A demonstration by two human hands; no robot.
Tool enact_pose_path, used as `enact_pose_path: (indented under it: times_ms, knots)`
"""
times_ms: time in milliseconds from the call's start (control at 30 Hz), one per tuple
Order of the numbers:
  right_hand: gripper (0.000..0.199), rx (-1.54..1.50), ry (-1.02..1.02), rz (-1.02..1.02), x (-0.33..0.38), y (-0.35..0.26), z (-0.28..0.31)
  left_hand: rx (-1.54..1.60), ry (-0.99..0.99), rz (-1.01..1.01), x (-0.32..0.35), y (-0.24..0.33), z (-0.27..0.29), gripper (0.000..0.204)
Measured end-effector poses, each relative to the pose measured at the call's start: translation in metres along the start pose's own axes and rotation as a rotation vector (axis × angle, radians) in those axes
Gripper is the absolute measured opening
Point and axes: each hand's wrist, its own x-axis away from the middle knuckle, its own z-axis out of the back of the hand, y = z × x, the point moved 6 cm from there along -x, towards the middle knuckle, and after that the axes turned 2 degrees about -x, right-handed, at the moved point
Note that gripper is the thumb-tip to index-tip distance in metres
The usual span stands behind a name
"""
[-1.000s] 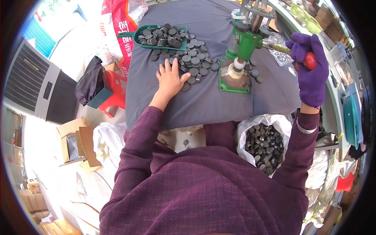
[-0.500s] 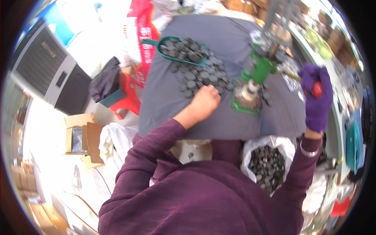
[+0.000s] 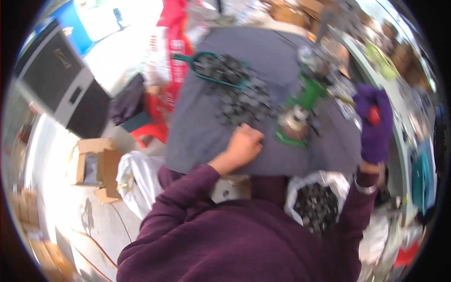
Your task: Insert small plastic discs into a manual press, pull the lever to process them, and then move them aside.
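Observation:
My bare left hand (image 3: 243,146) is over the near part of the grey-covered table (image 3: 197,141), just short of a heap of dark round discs (image 3: 244,104). Its fingers are curled closed, and whatever they hold is too blurred to make out. My right hand (image 3: 374,123), in a purple glove, is wrapped round the lever of a green hand press (image 3: 310,94); the lever's red knob (image 3: 374,115) shows between the fingers. The press base (image 3: 290,136) stands right of the heap. A green scoop (image 3: 184,58) full of similar discs lies at the heap's far left.
Below the table's near edge, a white bag (image 3: 291,193) holds many dark pieces. A red stool (image 3: 157,113) with dark cloth, an open carton (image 3: 110,169) and a grey appliance (image 3: 56,70) stand left. A cluttered bench (image 3: 359,54) runs along the right.
My left hand has drawn back from the heap's near edge toward me. My right hand keeps its hold on the lever. The whole view has shifted slightly and blurred.

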Motion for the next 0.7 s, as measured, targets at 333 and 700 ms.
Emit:
enact_pose_path:
  times_ms: [333, 700]
  knots:
    - [0.044, -0.031, -0.247, 0.091, -0.016, -0.008, -0.014, 0.306, 0.160, 0.234, -0.072, 0.010, -0.021, 0.055]
    - [0.048, 0.020, -0.237, 0.116, -0.018, -0.010, -0.016, 0.252, 0.103, 0.286, -0.106, 0.020, -0.063, 0.065]
